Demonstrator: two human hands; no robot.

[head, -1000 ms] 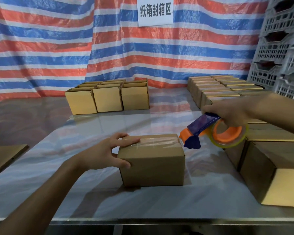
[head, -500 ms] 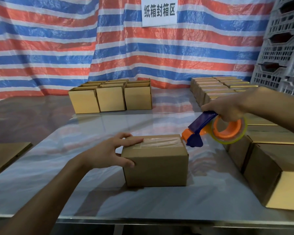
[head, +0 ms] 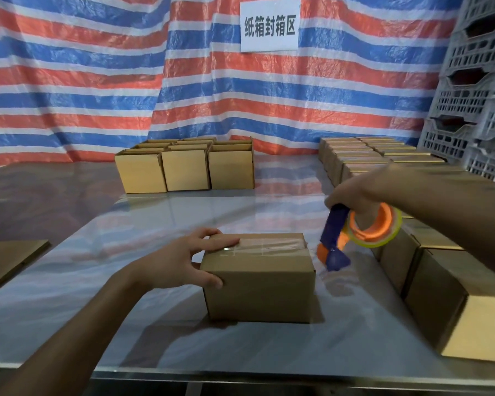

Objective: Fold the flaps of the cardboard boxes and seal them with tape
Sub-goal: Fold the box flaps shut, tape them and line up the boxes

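A closed cardboard box (head: 259,284) stands on the shiny table (head: 160,224) in front of me, with clear tape along its top seam. My left hand (head: 183,260) grips its left end, fingers over the top edge and thumb on the front face. My right hand (head: 355,192) holds a tape dispenser (head: 355,235) with a blue body, orange core and a roll of clear tape. The dispenser's nose points down, just off the box's right end. I cannot tell whether it touches the box.
Open boxes (head: 185,167) stand in rows at the back middle. More boxes (head: 369,155) line the back right, and bigger ones (head: 440,295) crowd the right edge. Flat cardboard (head: 9,258) lies at the left. Grey crates (head: 475,90) are stacked at the far right.
My right hand has tipped the dispenser from level to nose-down and brought it lower beside the box's right end. My left hand has kept its grip on the box.
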